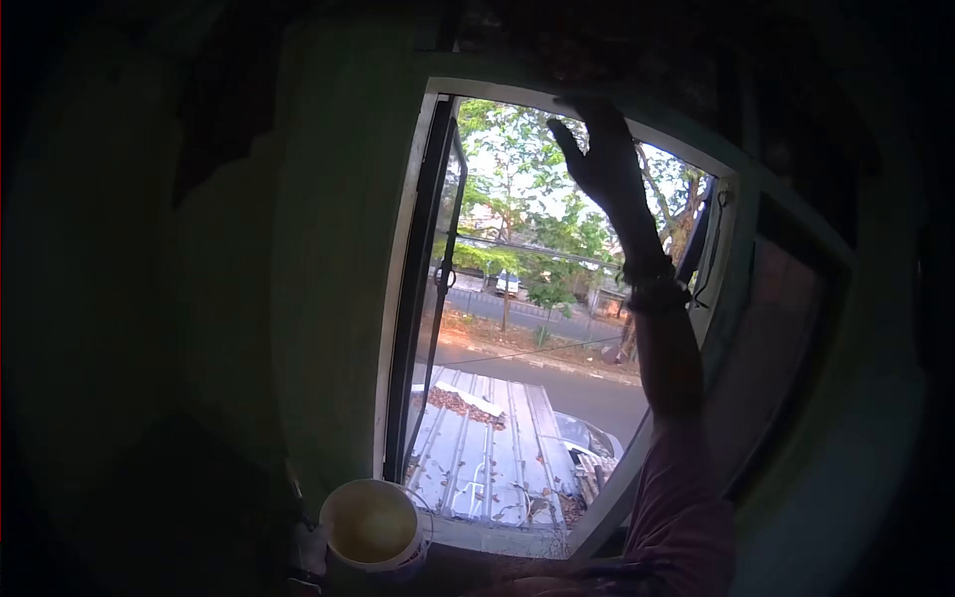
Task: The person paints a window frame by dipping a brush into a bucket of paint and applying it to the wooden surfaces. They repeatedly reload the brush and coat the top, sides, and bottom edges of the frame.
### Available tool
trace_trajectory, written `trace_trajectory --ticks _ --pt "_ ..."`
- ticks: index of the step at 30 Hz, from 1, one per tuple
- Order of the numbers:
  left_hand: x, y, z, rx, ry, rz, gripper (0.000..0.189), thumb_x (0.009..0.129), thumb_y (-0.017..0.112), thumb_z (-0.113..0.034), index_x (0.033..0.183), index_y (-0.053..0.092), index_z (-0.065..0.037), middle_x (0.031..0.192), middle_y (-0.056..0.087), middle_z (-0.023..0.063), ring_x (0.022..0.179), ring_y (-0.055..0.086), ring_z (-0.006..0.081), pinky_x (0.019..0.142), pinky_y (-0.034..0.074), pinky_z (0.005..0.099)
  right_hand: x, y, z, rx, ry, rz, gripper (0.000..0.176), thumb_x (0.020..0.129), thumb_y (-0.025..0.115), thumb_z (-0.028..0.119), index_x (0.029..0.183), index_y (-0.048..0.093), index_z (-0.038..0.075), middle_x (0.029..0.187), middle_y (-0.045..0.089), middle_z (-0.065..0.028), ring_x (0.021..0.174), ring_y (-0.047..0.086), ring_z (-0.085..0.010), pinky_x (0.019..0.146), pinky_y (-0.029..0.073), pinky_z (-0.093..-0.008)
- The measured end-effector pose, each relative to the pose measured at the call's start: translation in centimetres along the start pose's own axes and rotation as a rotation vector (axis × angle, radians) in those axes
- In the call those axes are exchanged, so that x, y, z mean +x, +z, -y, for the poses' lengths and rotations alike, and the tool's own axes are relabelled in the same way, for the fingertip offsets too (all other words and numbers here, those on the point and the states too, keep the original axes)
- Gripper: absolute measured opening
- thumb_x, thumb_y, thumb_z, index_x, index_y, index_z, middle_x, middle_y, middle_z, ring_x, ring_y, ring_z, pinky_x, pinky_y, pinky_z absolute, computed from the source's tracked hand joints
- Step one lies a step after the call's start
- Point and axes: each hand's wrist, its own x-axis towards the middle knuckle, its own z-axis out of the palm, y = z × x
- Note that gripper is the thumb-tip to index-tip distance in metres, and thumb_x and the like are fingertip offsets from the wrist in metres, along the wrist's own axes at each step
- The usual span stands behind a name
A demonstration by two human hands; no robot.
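Note:
My right hand point(605, 164) is raised against the top of the window frame point(686, 149), its thumb spread away from the fingers. The fingertips merge with the dark above, so contact with the frame is hard to judge. A dark band circles that wrist. Low on the left, my left hand point(311, 547) is closed at the side of a small bucket point(370, 524) with pale contents and a thin wire handle. Deep shadow hides most of these fingers. A thin stick-like object point(294, 481) rises beside the bucket, too dim to identify.
An open window sash point(448, 269) stands along the opening's left side. Another pane point(761, 338) lies to the right. Outside below is a corrugated metal roof point(497, 428) with dry leaves, then a parked car point(587, 435), a road point(587, 393) and trees.

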Motion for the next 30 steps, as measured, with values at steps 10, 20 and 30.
trace_trajectory --ticks 10,20,30 --pt "3.9 -4.2 4.3 -0.068 -0.219 0.04 0.043 0.069 0.064 -0.007 0.109 0.052 0.001 0.094 0.059 0.0099 0.083 0.059 0.0222 0.071 0.049 0.0344 8.9 6.9 -13.8 -0.405 0.084 0.631 0.034 0.086 0.057 0.031 0.114 0.06 0.012 0.113 0.06 -0.0133 0.104 0.056 -0.0305 0.092 0.042 -0.041" --pt "2.4 -5.6 2.3 0.353 0.056 0.104 0.041 0.077 0.063 -0.029 0.094 0.061 0.009 0.083 0.064 0.0168 0.074 0.057 0.0245 0.067 0.045 0.0403 9.7 6.3 -10.8 -0.35 0.137 0.6 0.034 0.086 0.057 0.031 0.114 0.06 0.012 0.112 0.06 -0.0139 0.104 0.056 -0.0297 0.091 0.042 -0.0402" --pt "3.0 -7.1 3.3 0.469 0.005 0.097 0.04 0.076 0.066 -0.032 0.086 0.062 0.007 0.073 0.061 0.0116 0.063 0.051 0.0199 0.06 0.043 0.0378 7.9 1.3 -8.0 -0.349 0.131 0.491 0.033 0.086 0.058 0.03 0.113 0.06 0.011 0.111 0.061 -0.0144 0.104 0.057 -0.0284 0.09 0.044 -0.0388"
